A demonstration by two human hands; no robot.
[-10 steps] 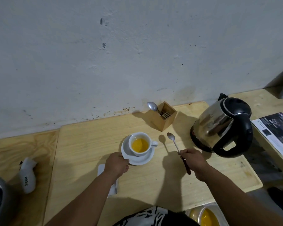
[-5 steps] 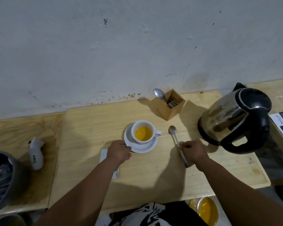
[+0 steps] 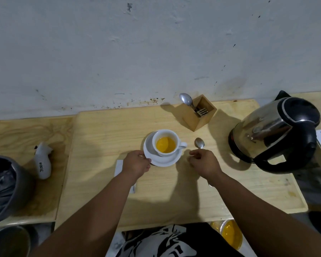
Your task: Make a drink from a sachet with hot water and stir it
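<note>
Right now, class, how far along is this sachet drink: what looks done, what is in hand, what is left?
Done: the cup on its saucer already holds orange liquid, and the kettle stands aside. In hand: the left hand steadies the saucer; the right hand is over the spoon lying beside the cup. Left: nothing obvious, though whether it was stirred cannot be told.

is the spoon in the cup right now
No, the spoon lies on the wooden table to the right of the cup, partly under the right hand.

Bare table (image 3: 104, 138) left of cup (image 3: 165, 142); kettle (image 3: 274, 134) right.
</note>
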